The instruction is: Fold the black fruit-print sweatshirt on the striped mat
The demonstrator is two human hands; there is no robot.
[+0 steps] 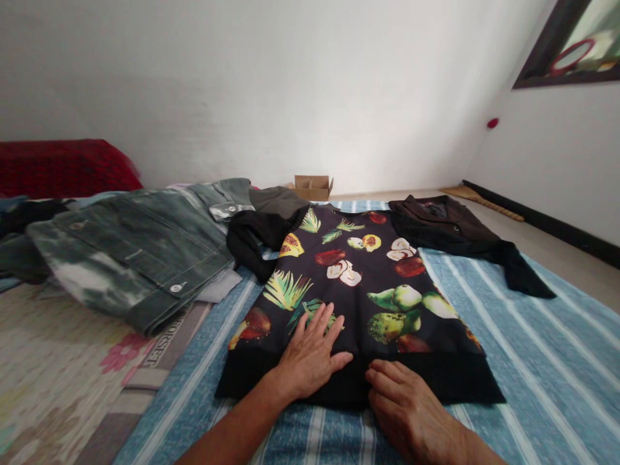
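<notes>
A black sweatshirt with a printed fruit and leaf pattern (358, 284) lies spread face up on the bedding, its top toward the far wall. My left hand (310, 352) presses flat on the lower front, fingers apart, just above the ribbed hem. My right hand (402, 400) rests on the black ribbed hem (436, 381) with its fingers slightly curled. A black sleeve (259, 236) is bunched at the sweatshirt's upper left. Another black sleeve (513, 268) stretches out to the right, across a dark brown jacket (436, 223).
A tie-dyed green denim jacket (130, 252) lies to the left on a floral mat (62, 361). Blue striped bedding (533, 336) lies beneath and right. Beyond stand a cardboard box (312, 188) and a red cushion (62, 168), with a broom (484, 200) on the floor.
</notes>
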